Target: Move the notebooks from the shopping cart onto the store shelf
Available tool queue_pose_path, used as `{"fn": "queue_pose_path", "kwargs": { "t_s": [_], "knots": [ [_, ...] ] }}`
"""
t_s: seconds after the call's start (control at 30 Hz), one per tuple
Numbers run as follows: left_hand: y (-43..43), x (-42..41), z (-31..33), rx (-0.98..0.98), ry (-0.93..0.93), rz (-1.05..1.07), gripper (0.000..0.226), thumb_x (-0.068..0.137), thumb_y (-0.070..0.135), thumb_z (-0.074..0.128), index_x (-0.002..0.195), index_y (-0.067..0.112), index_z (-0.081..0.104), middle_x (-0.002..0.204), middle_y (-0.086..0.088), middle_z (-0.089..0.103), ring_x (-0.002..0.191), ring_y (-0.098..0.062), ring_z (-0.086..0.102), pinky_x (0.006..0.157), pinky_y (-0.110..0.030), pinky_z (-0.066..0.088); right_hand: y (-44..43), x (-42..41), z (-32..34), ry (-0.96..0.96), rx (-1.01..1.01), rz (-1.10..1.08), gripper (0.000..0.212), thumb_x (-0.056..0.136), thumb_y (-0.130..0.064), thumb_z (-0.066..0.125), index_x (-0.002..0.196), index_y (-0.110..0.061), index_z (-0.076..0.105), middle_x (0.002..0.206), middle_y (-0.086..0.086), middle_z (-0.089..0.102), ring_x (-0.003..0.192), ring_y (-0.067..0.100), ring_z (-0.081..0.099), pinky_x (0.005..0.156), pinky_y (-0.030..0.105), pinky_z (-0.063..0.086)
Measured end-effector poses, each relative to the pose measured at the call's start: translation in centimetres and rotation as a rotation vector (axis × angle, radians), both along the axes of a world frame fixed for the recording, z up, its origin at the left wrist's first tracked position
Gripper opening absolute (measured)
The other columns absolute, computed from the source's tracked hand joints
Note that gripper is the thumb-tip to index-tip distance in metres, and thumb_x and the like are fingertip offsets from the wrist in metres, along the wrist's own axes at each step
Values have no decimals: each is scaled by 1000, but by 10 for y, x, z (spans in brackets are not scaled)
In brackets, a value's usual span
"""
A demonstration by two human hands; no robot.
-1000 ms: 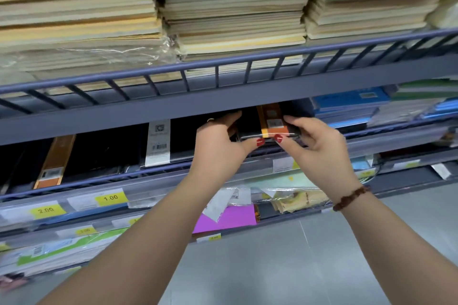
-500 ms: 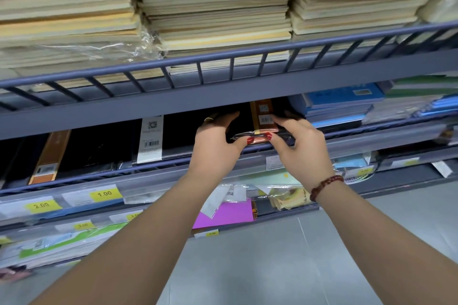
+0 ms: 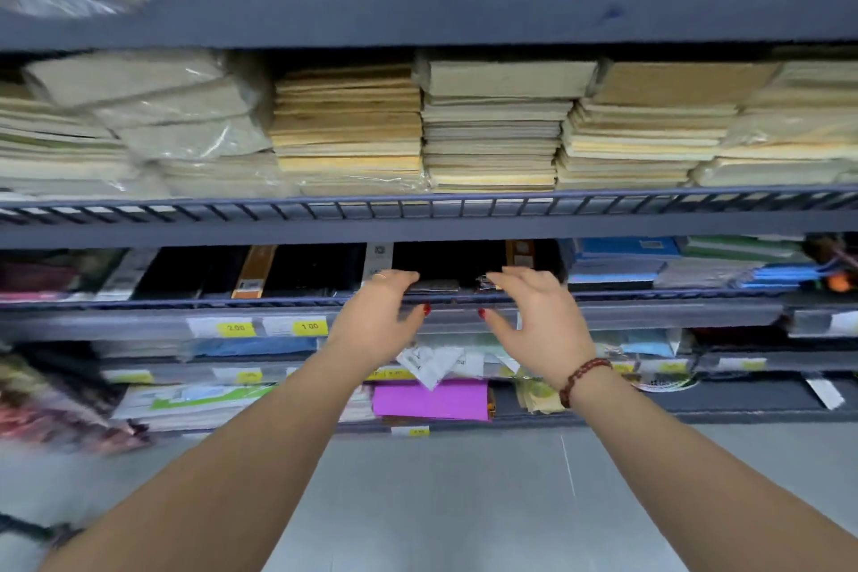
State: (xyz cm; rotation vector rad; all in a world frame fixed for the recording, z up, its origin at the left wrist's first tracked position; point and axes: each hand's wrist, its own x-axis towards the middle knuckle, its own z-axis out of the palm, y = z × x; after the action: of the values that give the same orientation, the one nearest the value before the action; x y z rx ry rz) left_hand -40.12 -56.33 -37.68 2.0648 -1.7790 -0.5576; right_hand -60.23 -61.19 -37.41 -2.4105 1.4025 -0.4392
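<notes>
Black-covered notebooks (image 3: pixel 445 267) lie on the store shelf (image 3: pixel 418 309), in the dark bay behind its front rail, and the pack nearest the edge sits between the two hands. The left hand (image 3: pixel 378 316) and the right hand (image 3: pixel 534 316) are both spread, fingers loosely curled over the rail, thumbs hanging below it, and neither grips anything. Their fingertips reach to the front edge of the pack; motion blur makes it hard to tell whether they touch it.

By my reading, this batch is already placed, so one delivery is done. The shopping cart is out of view, so how many notebooks remain cannot be judged; if any are left, the hands must go back for them.

Compared with a second ago, the difference is plain. Then both hands pinched the pack by its front edge, thumbs pressed underneath, sliding it into the bay beside the orange band (image 3: pixel 519 253). Now the pinch has let go and the thumbs have dropped clear of it. The camera has also pulled back and tilted up, showing more paper stacks (image 3: pixel 492 130) above and more floor below.
</notes>
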Motion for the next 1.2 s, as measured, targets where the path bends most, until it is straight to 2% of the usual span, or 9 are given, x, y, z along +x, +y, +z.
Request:
{"fn": "queue_pose_path", "kwargs": {
  "t_s": [0.1,0.23,0.43,0.73,0.83,0.93,0.97,1.03,1.2],
  "knots": [
    [45,36,26,32,-125,47,51,93,34,54,139,17,43,141,-5,46,130,-23,43,103,-35,41,27,36,22,65,-56,132,52,87,-33,59,136,-20,48,140,8,48,129,28,41,106,41,36],
    [119,86,63,16,-279,142,52,92,36,53,140,18,42,142,-5,47,131,-25,41,100,-37,41,68,96,52,125,-92,283,54,90,-40,52,140,-24,40,144,3,42,132,24,35,107,38,34],
    [259,165,111,5,-358,366,47,88,34,56,130,15,51,125,-9,58,117,-29,53,93,-40,46,157,196,96,137,-186,507,53,85,-44,54,133,-24,47,132,0,53,121,25,45,98,37,40],
    [482,264,180,7,-502,598,42,87,32,52,125,16,54,114,-9,61,108,-29,55,83,-40,50,330,338,152,112,-236,715,52,88,-47,50,133,-24,45,129,1,54,121,26,44,98,38,39],
    [546,291,195,-2,-512,680,44,87,35,51,127,18,53,120,-5,59,111,-26,54,86,-39,50,383,382,165,142,-240,781,45,86,-47,49,125,-25,51,120,1,59,114,27,48,89,38,43],
    [598,317,198,4,-510,767,42,87,32,51,126,18,53,120,-4,58,110,-26,54,86,-38,49,428,424,172,134,-220,842,22,80,-43,50,91,-24,49,97,5,62,99,29,56,70,34,38],
    [613,323,198,6,-508,794,40,87,31,51,125,17,54,118,-5,59,109,-26,54,86,-37,49,441,436,172,132,-212,866,21,79,-44,50,90,-26,48,97,6,63,98,30,56,70,35,38],
    [636,336,195,10,-497,836,41,87,32,52,125,17,54,118,-6,60,111,-26,53,88,-38,49,464,459,172,147,-214,920,38,80,-49,50,108,-22,57,107,6,62,104,30,55,80,37,42],
    [674,380,183,29,-455,924,45,88,38,52,128,19,52,118,-5,60,111,-27,54,90,-43,49,506,521,170,149,-236,1010,57,85,-51,51,134,-23,46,129,2,55,122,25,46,100,38,39]
  ]
}}
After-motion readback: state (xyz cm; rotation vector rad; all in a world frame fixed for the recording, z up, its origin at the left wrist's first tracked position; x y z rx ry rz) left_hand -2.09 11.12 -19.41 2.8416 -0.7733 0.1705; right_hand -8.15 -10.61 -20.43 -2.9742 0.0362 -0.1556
